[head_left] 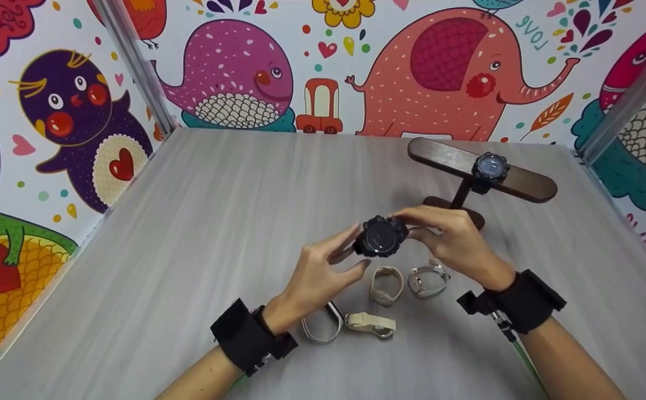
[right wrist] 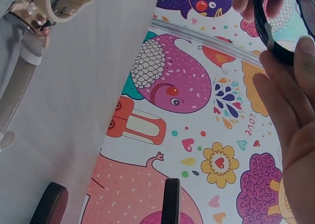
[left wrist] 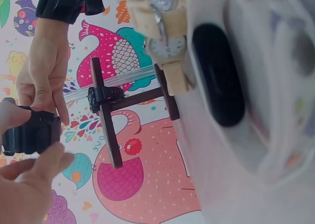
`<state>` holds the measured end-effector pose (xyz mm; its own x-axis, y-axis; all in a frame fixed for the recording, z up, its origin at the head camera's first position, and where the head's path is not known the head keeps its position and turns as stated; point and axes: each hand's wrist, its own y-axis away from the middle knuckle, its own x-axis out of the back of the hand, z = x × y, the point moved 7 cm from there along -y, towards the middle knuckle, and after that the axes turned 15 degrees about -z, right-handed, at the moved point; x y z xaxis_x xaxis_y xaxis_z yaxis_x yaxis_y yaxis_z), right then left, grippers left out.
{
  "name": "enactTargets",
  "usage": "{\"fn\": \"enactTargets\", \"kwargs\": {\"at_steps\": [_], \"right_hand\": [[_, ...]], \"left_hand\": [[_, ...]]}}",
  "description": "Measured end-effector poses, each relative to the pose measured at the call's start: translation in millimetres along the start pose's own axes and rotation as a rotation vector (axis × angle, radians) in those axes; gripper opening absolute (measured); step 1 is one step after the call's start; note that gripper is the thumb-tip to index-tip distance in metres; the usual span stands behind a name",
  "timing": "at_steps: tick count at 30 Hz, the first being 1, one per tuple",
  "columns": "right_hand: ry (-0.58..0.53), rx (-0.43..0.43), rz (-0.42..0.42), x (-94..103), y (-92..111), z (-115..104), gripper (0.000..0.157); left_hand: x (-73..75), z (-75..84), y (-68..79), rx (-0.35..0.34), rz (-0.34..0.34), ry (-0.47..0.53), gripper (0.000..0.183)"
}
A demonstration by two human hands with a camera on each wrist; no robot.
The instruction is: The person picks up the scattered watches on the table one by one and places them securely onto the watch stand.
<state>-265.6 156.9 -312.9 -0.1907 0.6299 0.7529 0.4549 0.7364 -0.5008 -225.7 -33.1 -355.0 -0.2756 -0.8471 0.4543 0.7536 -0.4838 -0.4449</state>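
A black chunky digital-style watch [head_left: 381,236] is held up above the table between both hands, its round dark face turned up toward the head camera. At its left side the left hand [head_left: 314,278] grips it, with fingers at the edge and the thumb below. From the right, the right hand [head_left: 464,244] pinches the strap between thumb and fingers, and the right wrist view shows the curved black strap [right wrist: 263,24] there. Beyond the right hand, a similar black watch [head_left: 490,166] sits around the bar of a dark wooden T-shaped stand [head_left: 531,185].
Under the hands lie a beige watch [head_left: 386,299], a pale-strapped watch [head_left: 428,285], a cream watch [head_left: 370,322] and a white band [left wrist: 197,17] with a dark oblong screen [left wrist: 219,76]. Cartoon-printed walls [head_left: 228,72] and metal posts [head_left: 134,61] bound the grey table [head_left: 234,194].
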Motion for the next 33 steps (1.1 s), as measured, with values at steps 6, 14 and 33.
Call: {"fn": "enactTargets", "kwargs": {"at_steps": [6, 14, 33], "right_hand": [[0.028, 0.002, 0.157, 6.6, 0, -6, 0.044], [0.038, 0.002, 0.316, 5.9, -1, -12, 0.043], [0.035, -0.072, 0.426, -9.7, 0, -13, 0.041]], "left_hand": [[8.4, 3.5, -1.2, 0.01, 0.095, 0.041, 0.069], [3.4, 9.6, -8.7, 0.005, 0.189, 0.082, 0.081], [-3.5, 16.3, -30.3, 0.056, 0.402, 0.036, 0.083]]}}
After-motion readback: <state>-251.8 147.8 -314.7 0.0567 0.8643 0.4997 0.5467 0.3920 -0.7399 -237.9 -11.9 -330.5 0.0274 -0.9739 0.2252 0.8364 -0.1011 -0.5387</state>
